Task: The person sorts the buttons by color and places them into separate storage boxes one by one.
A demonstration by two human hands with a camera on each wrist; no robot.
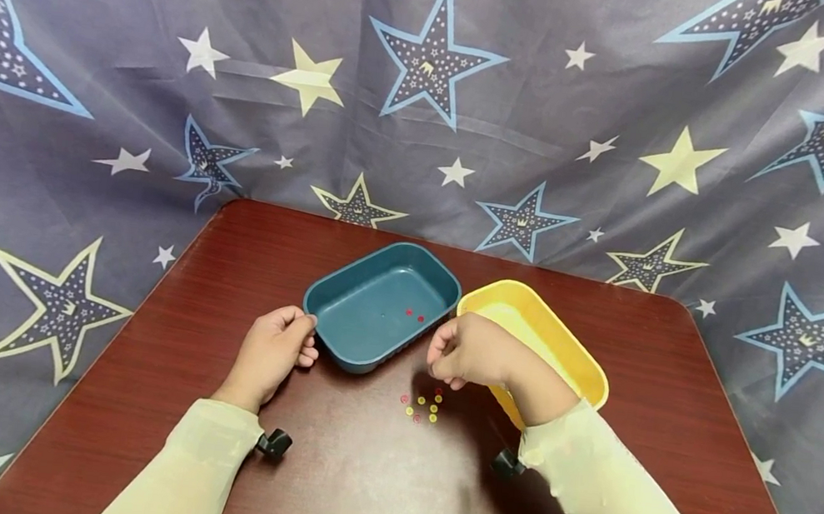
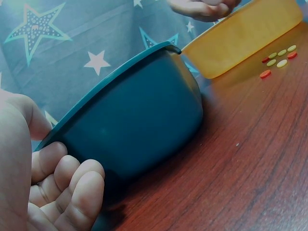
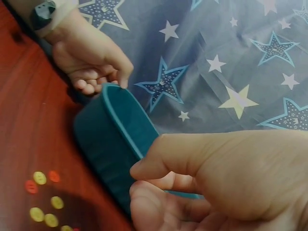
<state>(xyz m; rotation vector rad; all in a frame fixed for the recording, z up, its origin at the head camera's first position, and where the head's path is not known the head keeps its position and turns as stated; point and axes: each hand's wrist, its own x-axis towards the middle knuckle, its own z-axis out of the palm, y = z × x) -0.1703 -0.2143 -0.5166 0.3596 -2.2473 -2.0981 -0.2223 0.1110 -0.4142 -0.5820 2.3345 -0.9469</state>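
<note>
Leftmost, a grey star-print curtain (image 1: 19, 191) hangs behind my table; some of its larger stars carry a little crown emblem. Next comes my pale left sleeve (image 1: 199, 452), a black wrist-worn device (image 1: 277, 444) at its cuff. My left hand (image 1: 269, 355) grasps the rim of a teal plastic tub at its near-left end, thumb at the edge, other fingers curled below it against the outside. The tub (image 1: 365, 302) stands on the reddish-brown wooden table (image 1: 330, 466), two red buttons (image 1: 409, 312) lying inside toward its right. Just to the right, on the wood, lie eight loose buttons (image 1: 434, 408), five yellow and three red; any marks on their faces are too small for me to read. Beyond them my right hand (image 1: 473, 351) is in the air, thumb and forefinger tips drawn together; I cannot tell whether a button sits between them. Behind that hand, close beside the teal one, stands a yellow plastic tub (image 1: 560, 340), partly hidden by my forearm. Furthest right is my right sleeve (image 1: 614, 488).
</note>
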